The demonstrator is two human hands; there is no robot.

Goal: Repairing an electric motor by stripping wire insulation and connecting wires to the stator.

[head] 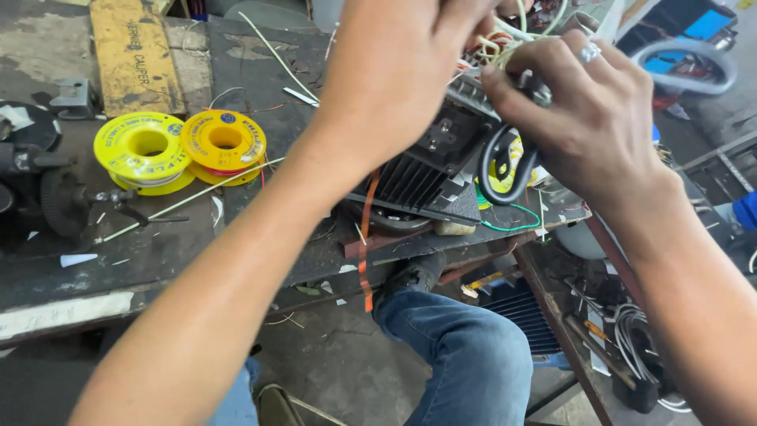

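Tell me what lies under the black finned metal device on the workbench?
Under the black finned metal device: a dark flat plate, an orange strip and a thin green wire. The left hand covers its top.

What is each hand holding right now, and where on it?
The right hand grips the black finned motor unit at its upper end, by the wire bundle. The left hand's fingers are hidden; cannot tell.

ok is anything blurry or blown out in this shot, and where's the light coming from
Head view: even daylight with soft shadows, no harsh glare; its direction cannot be told. The left hand is close to the lens and slightly soft, and the right hand is sharper. The yellow spools on the workbench are crisp. The edges bend a little from the wide lens.
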